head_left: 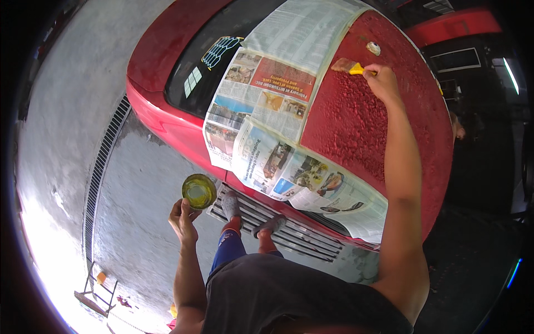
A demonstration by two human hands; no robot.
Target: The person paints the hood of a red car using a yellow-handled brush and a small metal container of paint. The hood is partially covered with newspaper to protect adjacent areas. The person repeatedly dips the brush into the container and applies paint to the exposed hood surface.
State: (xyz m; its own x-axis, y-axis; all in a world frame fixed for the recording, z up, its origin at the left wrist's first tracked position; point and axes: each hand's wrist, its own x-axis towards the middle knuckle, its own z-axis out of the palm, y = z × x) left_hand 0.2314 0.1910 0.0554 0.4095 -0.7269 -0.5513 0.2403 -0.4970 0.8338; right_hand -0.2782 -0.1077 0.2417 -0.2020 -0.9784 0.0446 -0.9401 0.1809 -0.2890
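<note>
My right hand (381,83) grips a paintbrush (355,68) with a yellow handle. Its bristles lie against the red car roof (356,111), near the edge of the newspaper masking. Much of the roof's paint looks wrinkled and blistered, with a wet shine. Off to the left, beside the car, my left hand (184,221) holds up a round open tin (199,192) by its side. Yellow-green residue or liquid coats the inside of the tin. Ahead of the brush, a small whitish patch (373,48) shows on the roof.
Taped newspaper sheets (272,100) cover the car's glass and side below the roof. My feet stand by a slatted metal grate (278,228). A long floor drain (105,161) runs at left, and a metal frame (95,295) sits lower left. What looks like another person's hand (458,127) shows beyond the roof.
</note>
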